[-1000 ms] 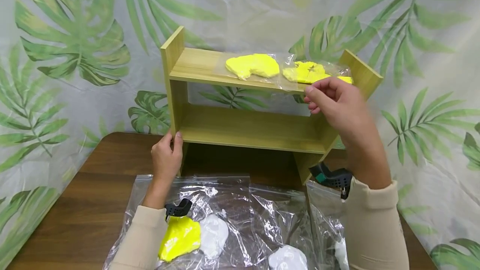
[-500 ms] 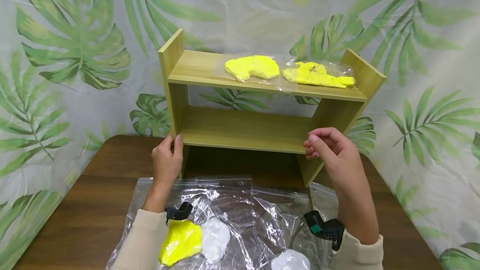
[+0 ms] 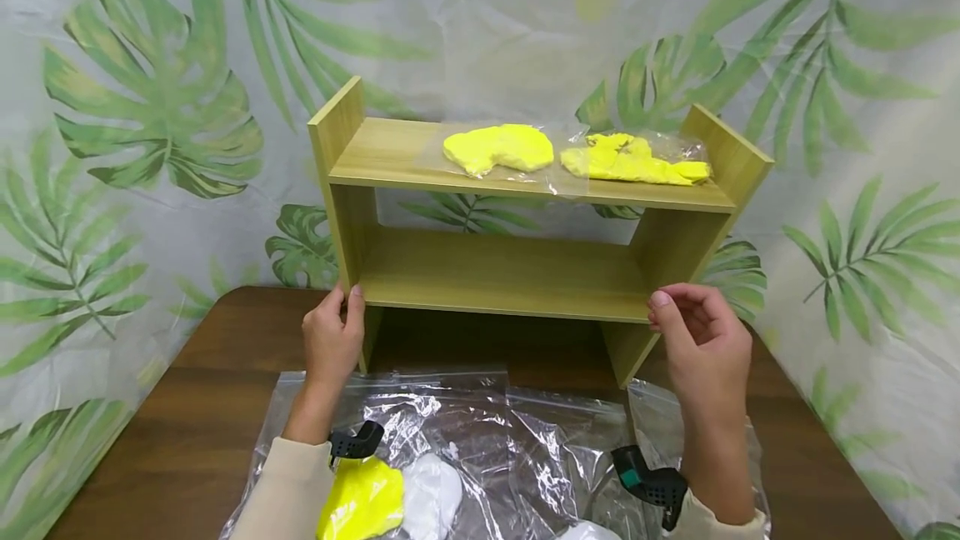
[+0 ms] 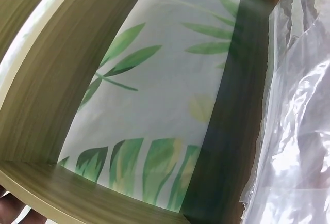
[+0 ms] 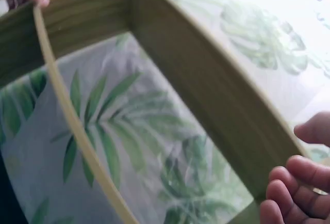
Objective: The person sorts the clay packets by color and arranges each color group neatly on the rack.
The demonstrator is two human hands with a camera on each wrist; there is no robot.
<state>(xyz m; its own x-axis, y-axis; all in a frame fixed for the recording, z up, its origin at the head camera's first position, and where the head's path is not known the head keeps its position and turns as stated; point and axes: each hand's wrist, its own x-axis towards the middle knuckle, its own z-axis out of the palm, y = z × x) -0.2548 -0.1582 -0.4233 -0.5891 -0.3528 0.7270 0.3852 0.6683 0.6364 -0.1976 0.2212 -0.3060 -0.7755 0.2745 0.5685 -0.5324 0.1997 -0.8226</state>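
Observation:
A small two-tier wooden shelf stands on the table in the head view. My left hand grips its left side panel, thumb at the front edge and fingers round the outside. Those fingertips show at the panel's outer face in the left wrist view. My right hand is in front of the right side panel with loosely bent fingers and holds nothing. In the right wrist view, its thumb and fingers are apart. Two clear bags with a flat yellow piece and a crumpled yellow piece lie on the top board.
Clear zip bags cover the table in front of the shelf. Inside are a yellow piece and a white piece. Behind hangs a leaf-patterned cloth. The dark wooden table shows at both sides.
My right hand has come down from the top board's right front edge to the right side panel, at middle-board height. The left hand has kept its grip. The view has tilted slightly up.

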